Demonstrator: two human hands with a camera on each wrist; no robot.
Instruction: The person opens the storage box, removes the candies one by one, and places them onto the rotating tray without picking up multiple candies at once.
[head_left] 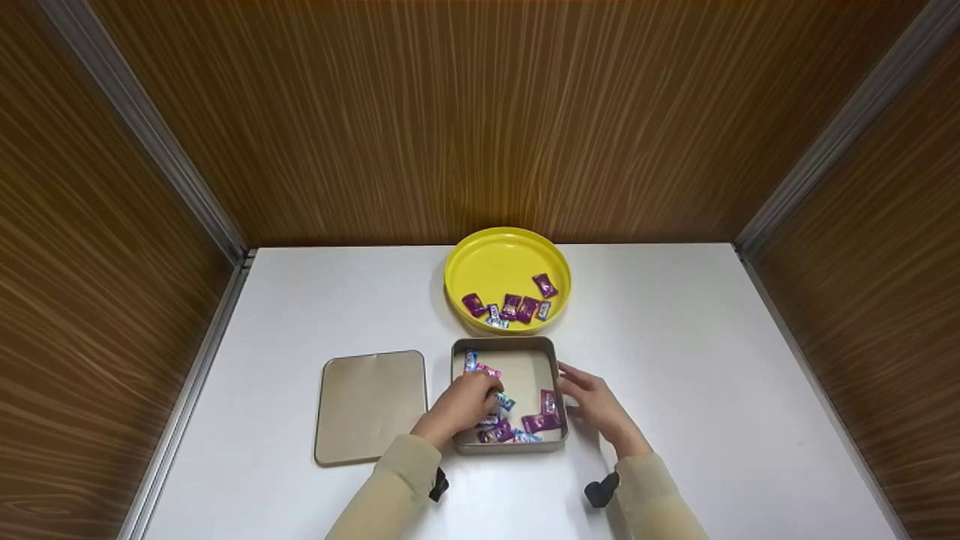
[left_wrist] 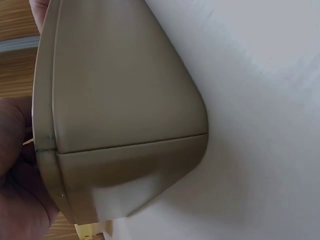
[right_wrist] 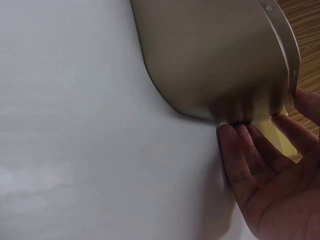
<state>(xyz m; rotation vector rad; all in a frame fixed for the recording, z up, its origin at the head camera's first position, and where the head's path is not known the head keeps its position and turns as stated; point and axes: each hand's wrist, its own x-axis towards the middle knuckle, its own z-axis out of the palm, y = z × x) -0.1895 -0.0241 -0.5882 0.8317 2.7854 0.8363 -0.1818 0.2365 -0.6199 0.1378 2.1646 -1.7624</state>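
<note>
Head view shows me the left hand inside the tin, fingers bent; I cannot tell whether they pinch anything. The right hand, fingers extended, touches the tin's outer wall. Sweets lie in the tin; the lid lies left, the yellow tray with more sweets beyond.

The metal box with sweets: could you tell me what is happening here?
A person's left hand is inside the open metal box, among wrapped sweets; whether it holds one is hidden. The right hand touches the box's right side with its fingers. The lid lies to the left, and a yellow tray behind holds more sweets.
</note>
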